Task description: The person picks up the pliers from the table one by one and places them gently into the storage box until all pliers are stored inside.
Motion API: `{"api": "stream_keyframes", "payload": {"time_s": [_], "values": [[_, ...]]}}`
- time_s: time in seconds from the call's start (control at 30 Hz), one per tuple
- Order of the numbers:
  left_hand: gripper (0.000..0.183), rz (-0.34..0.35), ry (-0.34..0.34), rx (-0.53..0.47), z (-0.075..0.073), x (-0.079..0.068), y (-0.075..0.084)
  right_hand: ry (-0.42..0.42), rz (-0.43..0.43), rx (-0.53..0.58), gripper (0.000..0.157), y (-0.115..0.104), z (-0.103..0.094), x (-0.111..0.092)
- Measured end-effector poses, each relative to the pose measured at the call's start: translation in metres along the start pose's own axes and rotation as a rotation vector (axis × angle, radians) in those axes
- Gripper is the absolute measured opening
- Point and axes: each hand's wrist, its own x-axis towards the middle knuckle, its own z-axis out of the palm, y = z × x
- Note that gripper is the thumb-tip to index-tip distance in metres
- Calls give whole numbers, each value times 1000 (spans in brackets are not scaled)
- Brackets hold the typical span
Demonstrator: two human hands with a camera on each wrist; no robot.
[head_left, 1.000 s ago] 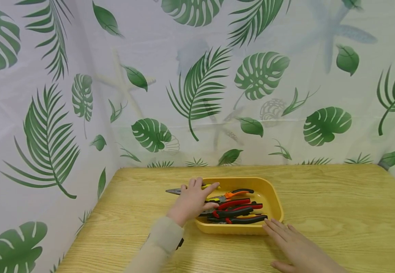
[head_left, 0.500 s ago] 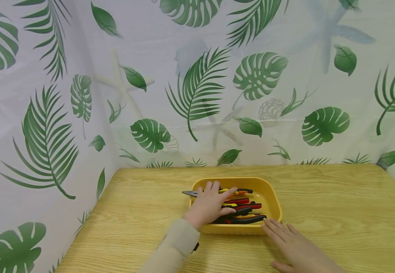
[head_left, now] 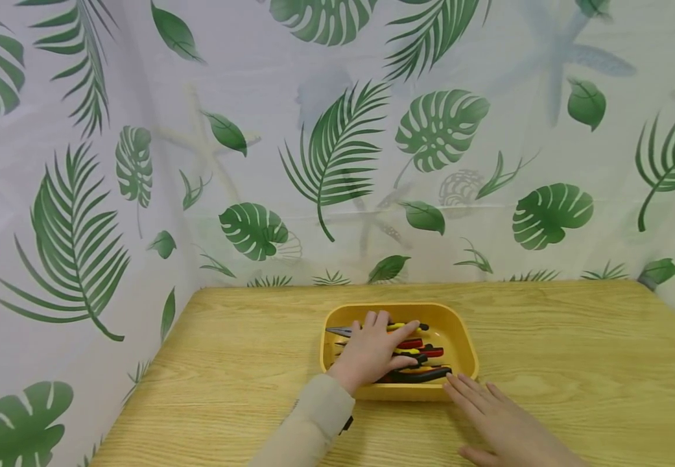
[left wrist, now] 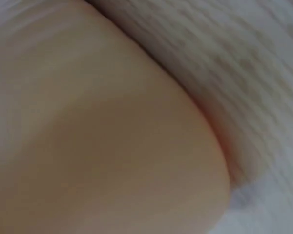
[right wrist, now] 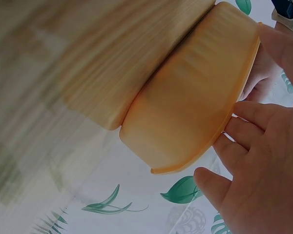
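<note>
A yellow plastic tray (head_left: 470,347) on the table holds several pliers, among them pliers with red and black handles (head_left: 421,375). My left hand (head_left: 372,350) is over the tray, gripping long-nose pliers (head_left: 338,331) with yellow and black handles. Their grey tips point left, inside the tray's left wall; the hand covers their middle. My right hand (head_left: 495,415) has its fingers extended, fingertips touching the tray's front right corner. From the right wrist view, that hand (right wrist: 263,170) lies along the tray's rim (right wrist: 219,131). The left wrist view is blurred, filled mostly by a smooth yellowish surface.
The wood-grain table (head_left: 576,350) extends around the tray on both sides. Behind and to the left hangs a white curtain (head_left: 477,58) printed with green leaves. A dark object (head_left: 346,425) shows beside the left wrist.
My left hand has moved right with the long-nose pliers, whose tips have passed from outside the tray's left rim to inside it. My right hand has stayed at the tray's corner.
</note>
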Motion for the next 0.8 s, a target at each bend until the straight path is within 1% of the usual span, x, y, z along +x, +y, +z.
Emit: {"api": "stream_keyframes", "payload": {"time_s": [0.1,0.2,0.33,0.4,0.53,0.63,0.8], "values": [[61,-3,-11,-8,2,2,3,5,-2,-5,75,0,0,0],[61,-11,-19,-23,4,3,6,-11,9,8,76,0,0,0],[61,-26,-14,-39,8,5,7,-24,21,24,76,0,-1,-1],[61,-36,-17,-51,11,5,7,-12,16,20,76,-1,-1,0],[62,-79,-41,-115,16,6,5,18,1,-6,76,-1,1,0],[61,-105,-62,-154,19,7,5,23,0,-7,76,-1,1,0],[61,-106,-79,-170,18,7,5,-12,26,26,76,-1,0,0]]}}
